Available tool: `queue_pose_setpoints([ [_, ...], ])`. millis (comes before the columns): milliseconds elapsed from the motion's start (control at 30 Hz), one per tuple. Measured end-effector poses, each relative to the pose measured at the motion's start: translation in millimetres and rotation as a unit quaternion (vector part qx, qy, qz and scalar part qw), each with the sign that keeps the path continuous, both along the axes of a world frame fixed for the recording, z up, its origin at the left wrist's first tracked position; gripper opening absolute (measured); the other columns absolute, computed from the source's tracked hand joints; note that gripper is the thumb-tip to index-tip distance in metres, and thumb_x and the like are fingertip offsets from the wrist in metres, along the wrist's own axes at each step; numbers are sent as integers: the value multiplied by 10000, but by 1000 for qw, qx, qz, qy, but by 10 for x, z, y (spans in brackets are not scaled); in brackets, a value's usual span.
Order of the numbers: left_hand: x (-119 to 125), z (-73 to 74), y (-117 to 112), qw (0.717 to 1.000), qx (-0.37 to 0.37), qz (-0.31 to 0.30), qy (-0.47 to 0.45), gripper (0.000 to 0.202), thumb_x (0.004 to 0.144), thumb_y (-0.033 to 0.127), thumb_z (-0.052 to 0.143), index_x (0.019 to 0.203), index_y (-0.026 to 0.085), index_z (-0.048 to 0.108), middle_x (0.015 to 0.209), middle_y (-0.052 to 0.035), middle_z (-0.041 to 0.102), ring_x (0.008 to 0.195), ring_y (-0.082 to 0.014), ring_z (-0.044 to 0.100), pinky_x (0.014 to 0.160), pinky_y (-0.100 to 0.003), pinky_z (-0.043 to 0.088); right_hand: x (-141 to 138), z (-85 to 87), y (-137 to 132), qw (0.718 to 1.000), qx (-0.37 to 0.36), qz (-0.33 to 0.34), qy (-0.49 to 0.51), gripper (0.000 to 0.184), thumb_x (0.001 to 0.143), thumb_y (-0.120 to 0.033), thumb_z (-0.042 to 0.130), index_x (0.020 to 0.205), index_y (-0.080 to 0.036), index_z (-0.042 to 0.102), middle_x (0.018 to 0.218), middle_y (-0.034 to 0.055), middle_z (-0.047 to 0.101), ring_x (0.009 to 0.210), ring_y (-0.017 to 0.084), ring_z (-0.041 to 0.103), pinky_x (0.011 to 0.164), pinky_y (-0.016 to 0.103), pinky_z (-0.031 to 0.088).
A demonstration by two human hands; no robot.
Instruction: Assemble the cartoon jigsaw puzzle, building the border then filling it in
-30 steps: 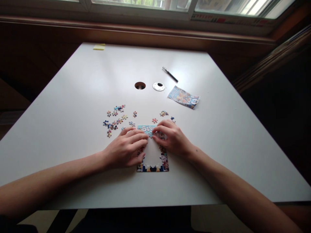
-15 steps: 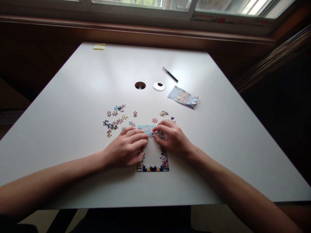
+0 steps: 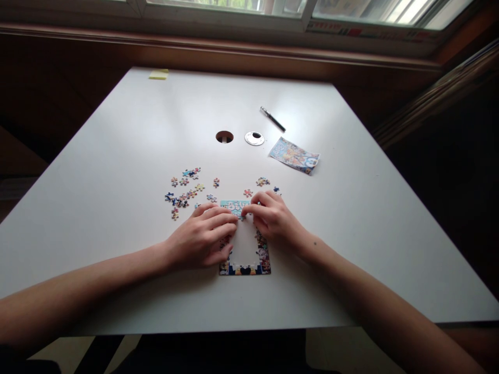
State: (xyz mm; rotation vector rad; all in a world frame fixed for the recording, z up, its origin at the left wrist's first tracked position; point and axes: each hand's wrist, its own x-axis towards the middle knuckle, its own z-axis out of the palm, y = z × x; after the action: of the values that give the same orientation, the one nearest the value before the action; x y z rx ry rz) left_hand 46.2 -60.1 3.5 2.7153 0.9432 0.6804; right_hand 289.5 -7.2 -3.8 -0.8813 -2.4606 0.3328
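Note:
A jigsaw puzzle (image 3: 264,254) lies in front of me, its frame joined around a bare middle. The light blue top section with white lettering is partly covered by my fingers. My left hand (image 3: 202,234) rests over the puzzle's left side, fingers spread and lying flat. My right hand (image 3: 275,215) is over the upper right corner. Its index fingertip touches the blue top section, while the thumb sits lower, apart from it. I see no piece between the right fingers. Loose puzzle pieces (image 3: 182,201) lie beyond my left hand, and several others (image 3: 263,181) lie beyond the right.
On the white table (image 3: 128,156) are a printed picture sheet (image 3: 295,155) and a black pen (image 3: 273,119). A round cable hole (image 3: 224,137) and a metallic round cover (image 3: 254,138) sit side by side. Yellow sticky notes (image 3: 158,75) lie at the far left edge.
My right index fingertip has shifted slightly left and down on the puzzle's top section, and the thumb has drawn back to the right. My left hand stays in place.

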Motion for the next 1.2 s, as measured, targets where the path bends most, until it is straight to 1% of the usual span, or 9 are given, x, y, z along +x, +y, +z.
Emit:
queue_pose_setpoints([
  [200, -4, 11, 2, 1000, -5, 0, 11, 231, 841, 251, 623, 1067, 212, 650, 1263, -89, 671, 1214, -290, 560, 1076, -464, 387, -36, 46, -32, 1000, 6, 2, -3, 270, 887, -61, 533, 979, -234, 718, 956, 82, 616, 951, 243, 534, 870, 422, 482],
  [300, -4, 19, 1, 1000, -18, 8, 23, 189, 847, 285, 626, 1022, 213, 637, 1276, -95, 652, 1224, -307, 534, 1056, -475, 383, 60, 118, 39, 997, -11, -24, 70, 305, 882, -44, 505, 1005, -234, 710, 957, 77, 622, 941, 239, 564, 852, 416, 498],
  [433, -5, 28, 8, 999, -40, 5, 22, 162, 859, 315, 620, 984, 214, 595, 1264, -92, 645, 1218, -309, 516, 1037, -467, 377, 365, 91, 315, 957, -26, -204, 206, 212, 870, -92, 503, 857, -210, 679, 864, 51, 620, 787, 204, 566, 735, 375, 489],
  [533, -12, 35, 17, 998, -60, 2, 12, 164, 866, 315, 613, 988, 214, 567, 1261, -89, 639, 1214, -302, 510, 1028, -454, 378, 536, -19, 486, 933, -52, -286, 212, 166, 820, -118, 525, 815, -201, 668, 795, 32, 613, 693, 181, 525, 677, 352, 466],
  [600, -19, 40, 21, 998, -68, 2, 1, 162, 868, 303, 608, 994, 214, 558, 1262, -90, 637, 1215, -296, 508, 1025, -448, 378, 551, -66, 508, 942, -49, -275, 188, 141, 812, -139, 553, 842, -198, 678, 829, 39, 630, 725, 187, 543, 704, 359, 478],
  [767, -32, 47, 22, 996, -82, 2, -31, 168, 865, 260, 605, 1017, 215, 552, 1298, -97, 622, 1237, -283, 502, 1043, -448, 383, 420, -45, 386, 975, -19, -183, 127, 157, 842, -170, 588, 939, -212, 704, 976, 76, 646, 944, 246, 588, 850, 432, 503],
  [967, -31, 68, 36, 993, -78, 1, -93, 130, 864, 186, 597, 983, 207, 550, 1157, -85, 662, 1122, -239, 562, 1016, -443, 422, 441, -77, 384, 967, -19, -241, 79, 169, 809, -191, 620, 958, -188, 699, 926, 94, 621, 932, 281, 579, 892, 495, 492],
  [1100, -36, 81, 43, 984, -50, -8, -169, 132, 847, 110, 594, 932, 202, 551, 975, -64, 671, 971, -205, 587, 929, -407, 482, 462, -77, 400, 966, -46, -249, 50, 128, 835, -216, 599, 917, -172, 688, 922, 109, 614, 901, 268, 582, 880, 463, 493],
  [1200, -41, 74, 38, 978, -23, -14, -209, 191, 815, 43, 604, 918, 197, 557, 906, -53, 660, 919, -191, 582, 870, -379, 508, 449, -31, 379, 964, -78, -246, 69, 107, 837, -219, 599, 906, -173, 666, 889, 95, 625, 811, 232, 581, 796, 415, 497],
])
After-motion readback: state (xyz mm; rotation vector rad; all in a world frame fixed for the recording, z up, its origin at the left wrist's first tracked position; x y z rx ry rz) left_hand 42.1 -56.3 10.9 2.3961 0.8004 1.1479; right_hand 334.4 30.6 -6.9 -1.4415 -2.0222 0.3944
